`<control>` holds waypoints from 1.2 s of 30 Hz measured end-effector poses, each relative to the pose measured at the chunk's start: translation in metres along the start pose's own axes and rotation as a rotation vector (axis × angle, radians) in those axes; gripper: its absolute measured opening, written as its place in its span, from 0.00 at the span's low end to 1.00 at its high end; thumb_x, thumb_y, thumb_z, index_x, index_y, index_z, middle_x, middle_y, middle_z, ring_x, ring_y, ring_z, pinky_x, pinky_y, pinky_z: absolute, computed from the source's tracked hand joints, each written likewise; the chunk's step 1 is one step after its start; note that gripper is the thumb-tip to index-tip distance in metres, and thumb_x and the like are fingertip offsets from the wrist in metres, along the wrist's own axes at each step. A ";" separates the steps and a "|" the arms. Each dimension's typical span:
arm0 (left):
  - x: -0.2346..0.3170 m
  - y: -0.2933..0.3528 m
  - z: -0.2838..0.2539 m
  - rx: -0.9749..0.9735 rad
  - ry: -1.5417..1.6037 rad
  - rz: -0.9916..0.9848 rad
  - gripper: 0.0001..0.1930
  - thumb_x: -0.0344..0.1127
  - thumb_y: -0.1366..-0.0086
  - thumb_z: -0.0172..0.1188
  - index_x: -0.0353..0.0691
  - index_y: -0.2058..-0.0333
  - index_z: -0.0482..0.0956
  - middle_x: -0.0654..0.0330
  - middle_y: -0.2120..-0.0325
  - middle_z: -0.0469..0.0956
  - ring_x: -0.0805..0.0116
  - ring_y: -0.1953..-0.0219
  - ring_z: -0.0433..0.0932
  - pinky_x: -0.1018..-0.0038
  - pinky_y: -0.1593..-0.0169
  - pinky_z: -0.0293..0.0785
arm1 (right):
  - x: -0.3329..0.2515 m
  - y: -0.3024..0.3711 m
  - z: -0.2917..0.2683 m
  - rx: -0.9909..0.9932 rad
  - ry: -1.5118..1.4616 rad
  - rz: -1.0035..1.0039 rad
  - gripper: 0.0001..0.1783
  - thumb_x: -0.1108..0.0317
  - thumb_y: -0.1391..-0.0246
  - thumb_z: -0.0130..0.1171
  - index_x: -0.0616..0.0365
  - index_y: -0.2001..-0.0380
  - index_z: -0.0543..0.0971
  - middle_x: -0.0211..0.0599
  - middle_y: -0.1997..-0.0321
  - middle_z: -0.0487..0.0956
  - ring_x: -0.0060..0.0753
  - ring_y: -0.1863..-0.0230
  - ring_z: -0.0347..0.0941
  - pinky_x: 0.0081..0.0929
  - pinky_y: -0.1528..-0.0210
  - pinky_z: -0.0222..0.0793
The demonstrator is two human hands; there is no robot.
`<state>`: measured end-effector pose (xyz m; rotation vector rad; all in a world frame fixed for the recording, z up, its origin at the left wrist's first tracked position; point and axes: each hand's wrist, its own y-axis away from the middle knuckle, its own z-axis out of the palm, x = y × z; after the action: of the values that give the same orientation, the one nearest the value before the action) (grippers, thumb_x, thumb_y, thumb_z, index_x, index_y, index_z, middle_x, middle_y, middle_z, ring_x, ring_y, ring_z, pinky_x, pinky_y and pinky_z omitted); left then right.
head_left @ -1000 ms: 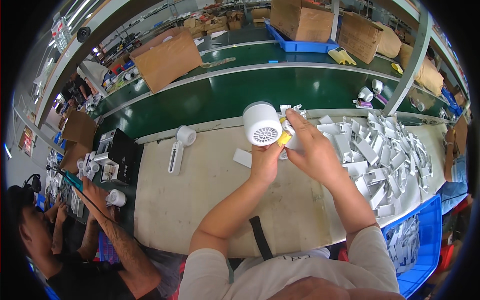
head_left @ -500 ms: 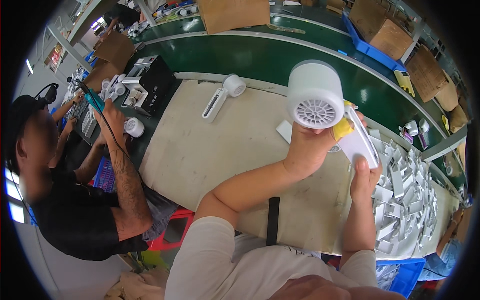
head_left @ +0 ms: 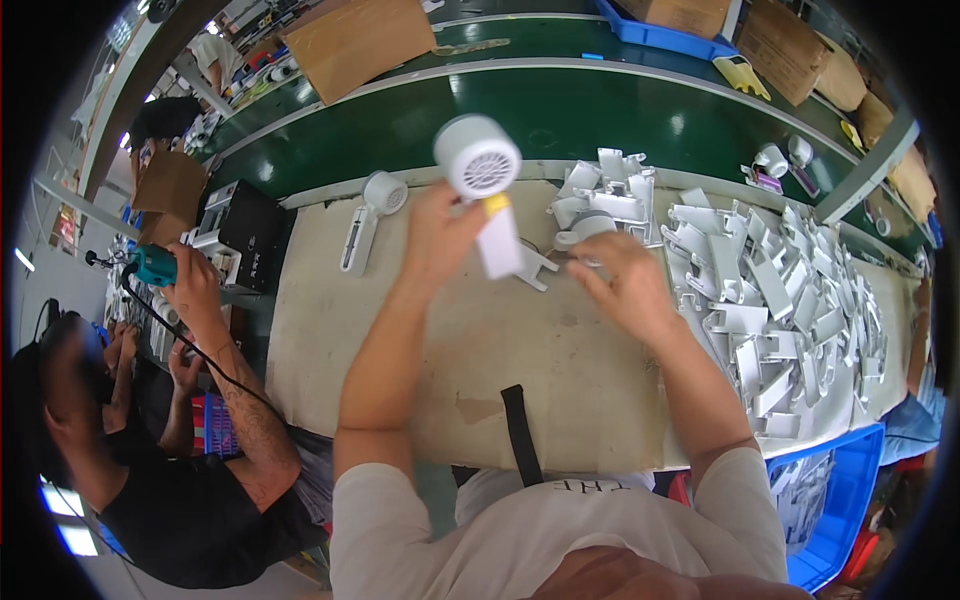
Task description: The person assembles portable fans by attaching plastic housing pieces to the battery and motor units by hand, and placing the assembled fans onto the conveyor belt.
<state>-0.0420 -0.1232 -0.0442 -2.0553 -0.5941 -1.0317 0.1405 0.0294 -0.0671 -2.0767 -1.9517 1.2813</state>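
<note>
My left hand (head_left: 440,235) is closed round a white hair-dryer-shaped appliance (head_left: 478,155), holding it above the mat. Its round head has a grille, and a yellow band crosses the top of its handle. My right hand (head_left: 630,285) reaches over a similar round-headed white unit (head_left: 590,228) on the mat, thumb and fingers apart. Whether the fingertips touch that unit is unclear. A white forked shell piece (head_left: 537,268) lies between the hands. Another such appliance (head_left: 380,195) rests farther left, its slotted handle toward me.
A pile of white plastic shells (head_left: 770,290) covers the right of the mat (head_left: 560,400). A blue bin (head_left: 850,500) stands below it. A green conveyor (head_left: 400,135) runs behind. At left, a co-worker holds a teal power tool (head_left: 154,265) near a black machine (head_left: 245,235).
The appliance has moved left and tilted with my left hand. My right hand has let go of its handle and come over the unit on the mat. The whole view has shifted.
</note>
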 end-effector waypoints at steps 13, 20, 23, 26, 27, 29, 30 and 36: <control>-0.090 0.008 -0.153 -0.310 -1.207 -0.463 0.21 0.41 0.57 0.61 0.37 0.62 0.77 0.48 0.66 0.77 0.52 0.62 0.75 0.60 0.60 0.70 | 0.023 -0.011 -0.001 -0.206 0.351 0.139 0.32 0.72 0.61 0.61 0.49 0.48 0.66 0.36 0.47 0.64 0.42 0.44 0.59 0.35 0.43 0.57; -0.011 0.021 -0.089 -0.101 -0.990 0.304 0.32 0.41 0.55 0.64 0.36 0.51 0.66 0.50 0.55 0.71 0.50 0.51 0.65 0.58 0.48 0.58 | -0.013 -0.028 -0.043 -0.161 0.056 0.033 0.31 0.75 0.65 0.63 0.52 0.52 0.69 0.40 0.53 0.66 0.43 0.51 0.65 0.31 0.50 0.64; 0.025 0.037 -0.006 -0.232 -0.466 0.395 0.46 0.45 0.58 0.67 0.36 0.43 0.53 0.47 0.48 0.60 0.50 0.50 0.61 0.59 0.47 0.57 | -0.022 -0.032 -0.056 -0.063 -0.135 0.092 0.29 0.70 0.64 0.65 0.55 0.54 0.70 0.38 0.56 0.68 0.38 0.56 0.69 0.30 0.55 0.66; 0.034 0.046 0.049 0.012 -0.236 0.634 0.45 0.37 0.60 0.69 0.35 0.44 0.54 0.49 0.48 0.60 0.51 0.53 0.65 0.61 0.51 0.62 | -0.029 -0.025 -0.065 -0.036 -0.629 0.430 0.29 0.61 0.58 0.64 0.62 0.53 0.68 0.37 0.57 0.70 0.29 0.58 0.69 0.25 0.58 0.67; 0.038 0.046 0.059 0.021 -0.226 0.642 0.45 0.37 0.60 0.69 0.35 0.44 0.54 0.49 0.48 0.60 0.51 0.53 0.65 0.61 0.51 0.62 | -0.031 -0.021 -0.065 -0.018 -0.736 0.474 0.28 0.61 0.56 0.62 0.63 0.53 0.67 0.38 0.57 0.70 0.29 0.59 0.70 0.24 0.60 0.68; 0.048 0.044 0.073 0.035 -0.263 0.594 0.44 0.32 0.60 0.68 0.34 0.44 0.54 0.50 0.49 0.60 0.53 0.55 0.67 0.63 0.56 0.66 | -0.040 -0.016 -0.070 -0.006 -0.890 0.584 0.27 0.60 0.51 0.57 0.65 0.51 0.64 0.39 0.58 0.72 0.27 0.63 0.73 0.22 0.68 0.74; 0.057 0.041 0.074 -0.004 -0.300 0.582 0.43 0.29 0.59 0.66 0.34 0.44 0.52 0.49 0.48 0.59 0.51 0.54 0.67 0.63 0.55 0.68 | -0.041 -0.012 -0.069 0.003 -0.961 0.629 0.26 0.60 0.50 0.56 0.64 0.51 0.64 0.39 0.59 0.72 0.27 0.64 0.74 0.23 0.70 0.75; 0.059 0.028 0.077 -0.488 0.697 0.124 0.46 0.23 0.51 0.59 0.46 0.38 0.40 0.54 0.39 0.48 0.64 0.51 0.69 0.70 0.54 0.71 | -0.020 0.013 -0.075 0.063 -1.148 0.554 0.30 0.57 0.52 0.57 0.61 0.48 0.64 0.37 0.58 0.72 0.28 0.59 0.72 0.26 0.64 0.73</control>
<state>0.0471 -0.0760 -0.0376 -1.8923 0.1608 -1.8211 0.1949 0.0480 -0.0132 -2.0877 -1.4142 3.0996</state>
